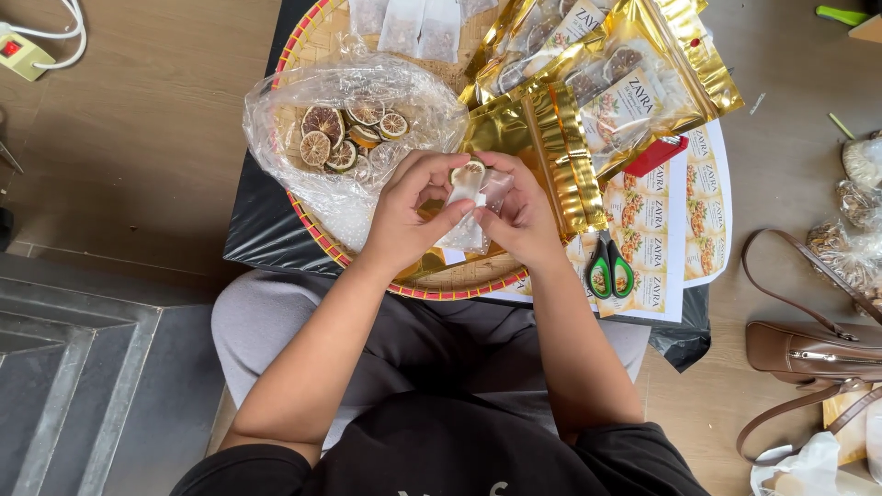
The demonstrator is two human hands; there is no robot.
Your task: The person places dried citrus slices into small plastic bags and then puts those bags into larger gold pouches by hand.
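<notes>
My left hand (409, 213) and my right hand (522, 213) meet over a round woven tray (317, 241), both pinching a small clear plastic pouch (470, 228). A dried citrus slice (469, 171) sits at the pouch's mouth between my fingertips. To the left on the tray lies a large clear plastic bag (354, 129) with several dried citrus slices in it. An empty gold foil pouch (549, 152) lies just right of my hands.
Several filled gold pouches (634, 73) are stacked at the tray's upper right. Green-handled scissors (608, 268) rest on label sticker sheets (675, 220). A brown handbag (813, 349) sits on the wooden floor at right, and a power strip (23, 53) at far left.
</notes>
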